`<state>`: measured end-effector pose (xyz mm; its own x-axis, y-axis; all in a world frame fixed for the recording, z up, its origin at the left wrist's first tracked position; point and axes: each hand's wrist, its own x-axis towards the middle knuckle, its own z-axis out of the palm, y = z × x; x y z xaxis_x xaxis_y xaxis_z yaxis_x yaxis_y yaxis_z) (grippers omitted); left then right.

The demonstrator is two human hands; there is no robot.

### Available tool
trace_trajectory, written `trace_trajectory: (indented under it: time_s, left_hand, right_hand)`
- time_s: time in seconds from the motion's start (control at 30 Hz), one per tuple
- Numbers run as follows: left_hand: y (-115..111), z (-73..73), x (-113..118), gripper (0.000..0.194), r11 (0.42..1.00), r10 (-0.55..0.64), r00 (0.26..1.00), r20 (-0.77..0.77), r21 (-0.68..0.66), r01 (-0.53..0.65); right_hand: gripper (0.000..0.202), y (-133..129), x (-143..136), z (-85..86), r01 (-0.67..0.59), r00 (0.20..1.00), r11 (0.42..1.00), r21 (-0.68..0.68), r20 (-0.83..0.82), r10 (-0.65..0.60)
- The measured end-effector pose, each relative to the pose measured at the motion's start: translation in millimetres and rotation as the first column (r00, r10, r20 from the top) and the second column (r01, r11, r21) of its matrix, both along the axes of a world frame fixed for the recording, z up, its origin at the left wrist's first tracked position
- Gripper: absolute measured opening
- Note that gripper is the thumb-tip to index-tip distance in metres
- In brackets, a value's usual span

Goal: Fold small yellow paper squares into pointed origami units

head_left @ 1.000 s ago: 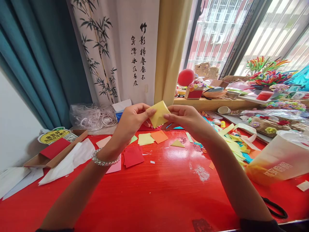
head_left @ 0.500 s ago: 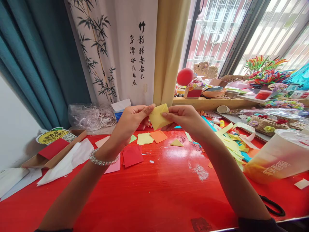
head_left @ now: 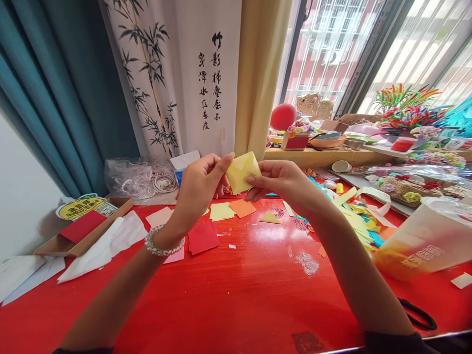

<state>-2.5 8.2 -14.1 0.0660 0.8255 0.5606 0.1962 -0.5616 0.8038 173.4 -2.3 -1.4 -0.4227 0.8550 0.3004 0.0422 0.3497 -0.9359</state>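
A folded yellow paper [head_left: 242, 172] is held up above the far part of the red table [head_left: 236, 305]. My left hand [head_left: 202, 184], with a clear bead bracelet at the wrist, pinches its left edge between thumb and fingers. At its right edge my right hand [head_left: 282, 182] grips it, the thumb lying on the front face. Below the hands lie yellow squares [head_left: 221, 211], an orange square [head_left: 243, 208], a small yellow triangle [head_left: 270, 218] and red squares [head_left: 203, 238].
On the left is a cardboard tray [head_left: 70, 249] beside white tissue [head_left: 94, 250]. Paper strips [head_left: 356, 221], a large tilted cup [head_left: 427, 241] and a black loop [head_left: 420, 314] are on the right. A red balloon [head_left: 283, 116] is near the window.
The yellow paper has turned slightly and its top edge sits a little higher. My left hand has shifted slightly, and its wrist has moved a little to the right.
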Motion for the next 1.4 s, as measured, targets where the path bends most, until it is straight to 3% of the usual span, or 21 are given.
trace_trajectory:
  time_s: [0.07, 0.13, 0.33, 0.57, 0.77, 0.9, 1.1, 1.3, 1.4]
  left_hand:
    - [-1.0, -1.1, 1.1, 0.043, 0.995, 0.081, 0.995, -0.052, 0.070, -0.077]
    - [-0.5, -0.7, 0.7, 0.039, 0.996, 0.072, 0.995, -0.067, 0.061, -0.068]
    - [3.0, 5.9, -4.6, 0.020, 0.964, -0.220, 0.976, -0.006, -0.155, 0.216]
    - [3.2, 0.0, 2.1, 0.021, 0.974, -0.182, 0.978, 0.103, -0.119, 0.194]
    - [1.6, -2.0, 7.0, 0.019, 0.969, -0.223, 0.964, 0.146, -0.070, 0.235]
    - [-0.7, 2.2, 3.5, 0.024, 0.942, -0.302, 0.947, 0.112, -0.119, 0.315]
    - [-2.0, 3.0, 2.1, 0.024, 0.958, -0.267, 0.960, 0.081, -0.091, 0.274]
    - [-2.2, 3.3, 3.8, 0.049, 0.962, -0.246, 0.961, 0.127, -0.085, 0.258]
    - [0.5, 3.4, 1.2, 0.054, 0.957, -0.257, 0.959, 0.121, -0.105, 0.269]
  right_hand:
    - [0.024, 1.3, -0.5, -0.9, 0.025, 1.000, 1.000, -0.003, -0.003, -0.025]
    - [0.023, 1.9, 0.1, -1.2, 0.021, 1.000, 1.000, 0.007, 0.004, -0.021]
    - [0.025, 3.0, 4.7, -1.3, 0.020, 0.999, 0.999, 0.036, 0.031, -0.021]
    - [0.032, 0.4, 1.0, -0.3, 0.076, 0.996, 0.994, 0.072, -0.060, -0.072]
    - [0.025, 2.6, -3.3, -1.7, 0.223, 0.973, 0.970, 0.095, -0.077, -0.216]
    - [0.024, 4.4, -2.1, -2.3, 0.261, 0.963, 0.957, 0.125, -0.109, -0.248]
    - [0.026, 5.9, -1.6, -4.2, 0.263, 0.961, 0.950, 0.169, -0.137, -0.242]
    - [0.033, 7.1, -7.2, -8.7, 0.374, 0.927, 0.884, 0.278, -0.133, -0.350]
    - [0.033, 6.3, -7.6, -8.1, 0.355, 0.935, 0.892, 0.280, -0.123, -0.334]
